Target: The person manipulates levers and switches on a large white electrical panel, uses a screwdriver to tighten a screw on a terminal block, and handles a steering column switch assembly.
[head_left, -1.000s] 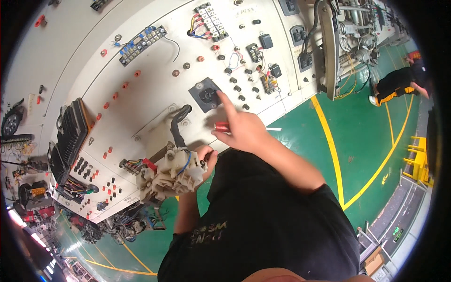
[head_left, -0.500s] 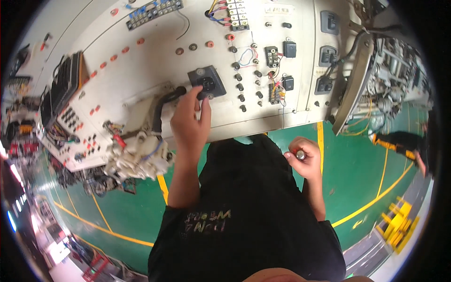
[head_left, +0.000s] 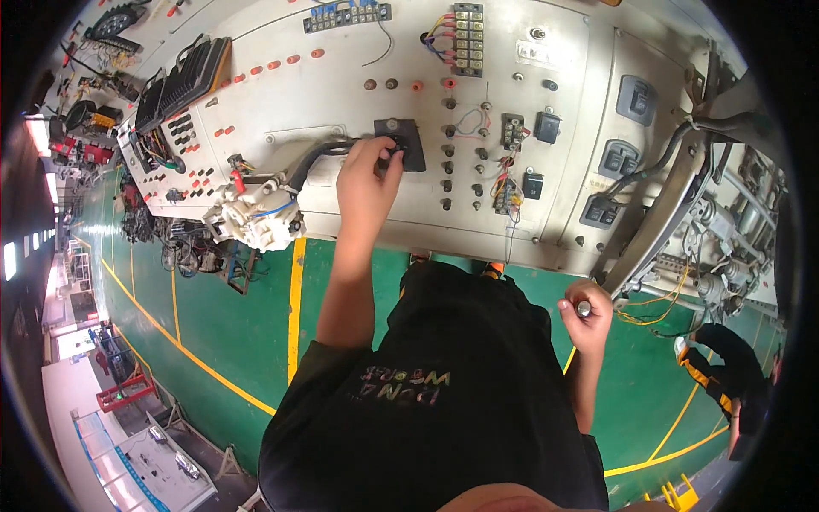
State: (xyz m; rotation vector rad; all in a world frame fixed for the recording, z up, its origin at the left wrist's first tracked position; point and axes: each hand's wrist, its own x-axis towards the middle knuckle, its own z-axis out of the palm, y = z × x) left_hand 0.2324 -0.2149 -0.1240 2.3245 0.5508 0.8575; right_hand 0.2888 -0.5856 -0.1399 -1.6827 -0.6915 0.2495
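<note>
The fingers of my left hand (head_left: 368, 186) are closed in a pinch against a black square plate (head_left: 413, 143) on the pale upright panel (head_left: 333, 111). What lies between thumb and fingertips is small, dark and mostly covered by them. A round grey fastener (head_left: 392, 125) shows near the plate's upper edge. A thick black cable (head_left: 309, 162) passes just left of this hand. Lower right, away from the panel, my right hand (head_left: 589, 314) is wrapped round a tool whose round metal end (head_left: 583, 308) points up at me; its kind cannot be told.
A pale plastic assembly (head_left: 256, 213) juts from the panel's lower left. Terminal strips (head_left: 468, 41), posts and black switches (head_left: 619, 159) cover the panel. An angled metal frame (head_left: 653, 196) with hanging wires stands right. Another person (head_left: 734, 367) is partly visible at far right.
My left thumb and fingers have drawn together at the black plate, where they were more apart. The whole view has shifted, so the panel appears farther right. My right hand keeps its hold.
</note>
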